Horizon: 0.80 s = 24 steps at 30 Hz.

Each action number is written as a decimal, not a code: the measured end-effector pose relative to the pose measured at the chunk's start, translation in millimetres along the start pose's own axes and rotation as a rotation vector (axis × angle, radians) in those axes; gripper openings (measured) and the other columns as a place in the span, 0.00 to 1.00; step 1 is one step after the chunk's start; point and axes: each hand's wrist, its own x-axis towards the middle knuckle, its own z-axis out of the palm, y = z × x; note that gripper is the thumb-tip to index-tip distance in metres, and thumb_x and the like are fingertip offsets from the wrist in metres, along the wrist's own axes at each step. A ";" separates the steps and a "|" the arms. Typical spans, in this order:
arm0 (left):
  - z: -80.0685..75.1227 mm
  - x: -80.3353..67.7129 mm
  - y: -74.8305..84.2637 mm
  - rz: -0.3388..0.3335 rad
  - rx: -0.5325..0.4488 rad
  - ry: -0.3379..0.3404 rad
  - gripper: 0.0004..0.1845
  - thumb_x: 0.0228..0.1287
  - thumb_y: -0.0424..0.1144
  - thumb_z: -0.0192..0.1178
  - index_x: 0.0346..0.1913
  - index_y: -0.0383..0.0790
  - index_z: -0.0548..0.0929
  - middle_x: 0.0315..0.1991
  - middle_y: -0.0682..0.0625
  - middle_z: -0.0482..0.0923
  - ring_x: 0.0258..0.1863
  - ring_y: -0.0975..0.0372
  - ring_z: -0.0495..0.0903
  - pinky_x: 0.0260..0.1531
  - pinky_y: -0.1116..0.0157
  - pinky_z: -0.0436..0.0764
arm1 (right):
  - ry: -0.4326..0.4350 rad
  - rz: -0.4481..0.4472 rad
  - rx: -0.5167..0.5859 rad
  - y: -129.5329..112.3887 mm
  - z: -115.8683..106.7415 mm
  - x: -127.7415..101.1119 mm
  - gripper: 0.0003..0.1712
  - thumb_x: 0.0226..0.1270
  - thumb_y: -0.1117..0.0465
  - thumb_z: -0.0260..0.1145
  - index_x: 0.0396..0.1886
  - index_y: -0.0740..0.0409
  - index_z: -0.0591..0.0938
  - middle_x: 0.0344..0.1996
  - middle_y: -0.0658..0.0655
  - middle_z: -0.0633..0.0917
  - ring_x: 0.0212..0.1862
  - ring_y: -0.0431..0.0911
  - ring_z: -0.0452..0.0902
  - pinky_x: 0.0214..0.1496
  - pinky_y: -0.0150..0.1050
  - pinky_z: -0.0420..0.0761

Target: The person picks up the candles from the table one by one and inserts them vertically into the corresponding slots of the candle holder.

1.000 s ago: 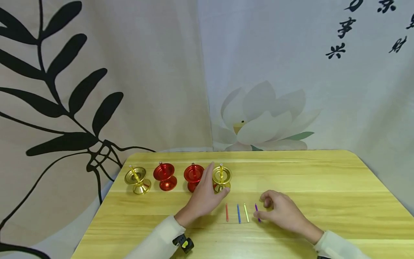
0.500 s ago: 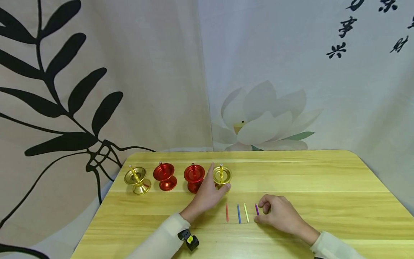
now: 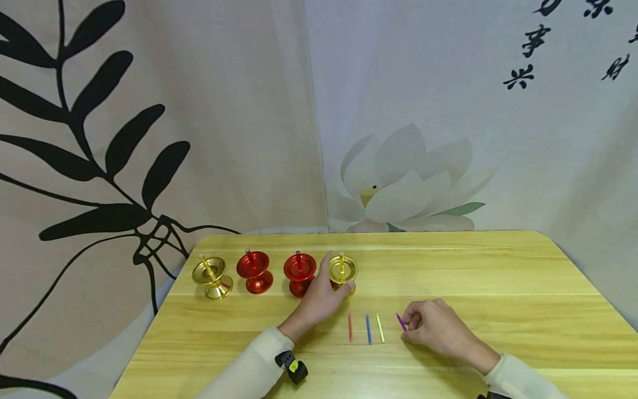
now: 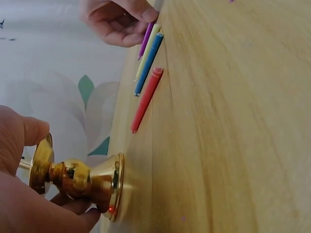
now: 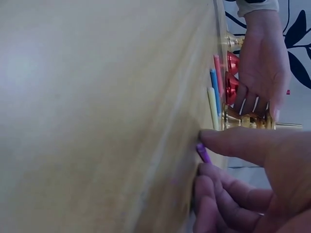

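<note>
Nearest me, the right hand (image 3: 436, 330) had its thumb and curled fingers drawn narrowly about the slanted purple stick (image 3: 401, 321); I couldn't tell whether it was off the worktop (image 3: 498, 288). So thin a piece, I judged, wanted a light pinch and a small turn, clear of the yellow stick (image 3: 380, 328) to its left. Beyond that lay the blue stick (image 3: 369, 329) and the red stick (image 3: 350, 327), well apart from the fingers. Farther off, the left hand (image 3: 319, 302) held the rightmost gold holder (image 4: 73, 177), thumb at the dish rim; best, I thought, to keep its foot flat and not nudge the near red holder (image 3: 299, 269) just left.
</note>
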 end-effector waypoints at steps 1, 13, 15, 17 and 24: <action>-0.5 -0.2 1.2 -0.005 -0.006 -0.007 0.53 0.80 0.53 0.66 0.88 0.31 0.45 0.78 0.24 0.65 0.77 0.36 0.68 0.75 0.37 0.68 | -0.004 -0.002 -0.005 -0.2 -1.0 0.2 0.14 0.53 0.63 0.88 0.34 0.54 0.89 0.25 0.39 0.83 0.29 0.32 0.77 0.34 0.33 0.82; -1.9 -0.9 10.5 -0.042 -0.047 -0.068 0.48 0.82 0.46 0.66 0.88 0.36 0.48 0.78 0.27 0.67 0.77 0.38 0.70 0.75 0.38 0.69 | -0.031 -0.013 -0.020 -0.1 -6.8 3.3 0.11 0.51 0.67 0.84 0.29 0.51 0.89 0.23 0.39 0.84 0.27 0.33 0.77 0.33 0.34 0.80; -1.3 -0.6 11.5 -0.068 -0.068 -0.075 0.47 0.81 0.44 0.67 0.88 0.37 0.49 0.78 0.28 0.68 0.78 0.39 0.69 0.76 0.38 0.68 | -0.030 -0.015 -0.018 1.2 -6.0 5.2 0.11 0.49 0.67 0.83 0.28 0.50 0.89 0.23 0.38 0.84 0.27 0.33 0.77 0.32 0.34 0.80; -0.3 0.1 11.8 -0.083 -0.073 -0.076 0.46 0.81 0.44 0.67 0.88 0.39 0.50 0.78 0.29 0.68 0.78 0.39 0.68 0.77 0.39 0.67 | -0.032 -0.015 -0.007 2.3 -5.0 7.5 0.10 0.49 0.66 0.83 0.28 0.49 0.89 0.23 0.37 0.84 0.26 0.33 0.76 0.32 0.34 0.79; 4.0 3.8 11.6 -0.078 -0.108 -0.093 0.44 0.81 0.42 0.68 0.87 0.42 0.53 0.79 0.31 0.67 0.79 0.41 0.67 0.78 0.40 0.66 | 0.016 -0.046 0.063 4.7 -4.5 20.5 0.08 0.53 0.69 0.80 0.28 0.51 0.90 0.23 0.39 0.84 0.26 0.34 0.76 0.30 0.33 0.78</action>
